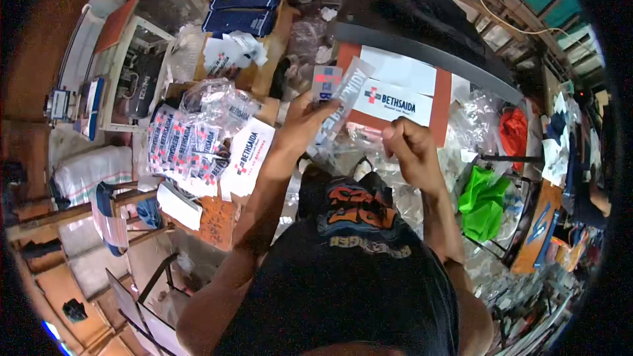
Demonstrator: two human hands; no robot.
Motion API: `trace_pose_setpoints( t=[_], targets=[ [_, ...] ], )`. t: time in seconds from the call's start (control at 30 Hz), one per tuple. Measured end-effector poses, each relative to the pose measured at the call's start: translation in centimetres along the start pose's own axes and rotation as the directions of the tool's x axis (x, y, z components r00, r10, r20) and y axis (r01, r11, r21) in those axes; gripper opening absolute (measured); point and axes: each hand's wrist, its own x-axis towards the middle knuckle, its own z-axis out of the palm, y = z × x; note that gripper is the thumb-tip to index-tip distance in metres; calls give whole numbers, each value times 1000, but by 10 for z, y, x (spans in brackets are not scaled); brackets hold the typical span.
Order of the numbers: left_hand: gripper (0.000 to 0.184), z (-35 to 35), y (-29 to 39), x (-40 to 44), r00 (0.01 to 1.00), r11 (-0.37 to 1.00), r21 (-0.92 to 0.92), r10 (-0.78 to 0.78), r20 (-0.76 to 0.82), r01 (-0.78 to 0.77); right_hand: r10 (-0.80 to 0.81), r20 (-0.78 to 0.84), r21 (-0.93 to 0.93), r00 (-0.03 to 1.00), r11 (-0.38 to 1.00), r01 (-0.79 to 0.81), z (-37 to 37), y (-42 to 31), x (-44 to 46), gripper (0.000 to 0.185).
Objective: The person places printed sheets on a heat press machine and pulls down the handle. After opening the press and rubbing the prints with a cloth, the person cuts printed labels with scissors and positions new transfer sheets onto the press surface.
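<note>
My left hand (pixel 304 120) holds printed transparent strips (pixel 353 86) with dark lettering and a red mark, which slant up in front of my chest. To its right, my right hand (pixel 412 151) is closed, thumb and index finger pinched at the edge of a clear piece of film (pixel 369 135) with a reddish print. Beyond both hands, white sheets reading BETHSAIDA (pixel 399 103) lie on a reddish-brown board (pixel 440 102). At the left is a pile of printed BETHSAIDA pieces (pixel 178 148), beside a white printed sheet (pixel 249 158).
A large black machine (pixel 428 20) overhangs the board. Dark blue folded packs (pixel 244 10) lie at the upper left. Green plastic (pixel 483 204) and a red bag (pixel 512 130) are at the right. A sewing machine (pixel 142 82) stands at the left. Part of another person (pixel 597 201) shows far right.
</note>
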Motion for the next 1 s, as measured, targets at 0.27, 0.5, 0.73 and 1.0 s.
trace_pose_setpoints(
  t=[0.27, 0.5, 0.73, 1.0],
  targets=[
    [34, 36, -29, -7, 993, 994, 109, -43, 111, 31, -8, -90, -270, 996, 963, -17, -67, 91, -10, 17],
    [38, 60, -41, 6, 973, 984, 174, -78, 218, 40, -561, 100, -691, 821, 555, 464, -85, 44, 20, 66],
    [32, 59, -40, 11, 938, 944, 38, -331, 98, 329, -269, 81, -377, 960, 883, 279, -111, 63, 27, 12],
    [33, 50, -67, 8, 966, 882, -392, -235, 111, 260, 115, 175, 172, 978, 974, -146, -114, 72, 28, 15]
  ],
)
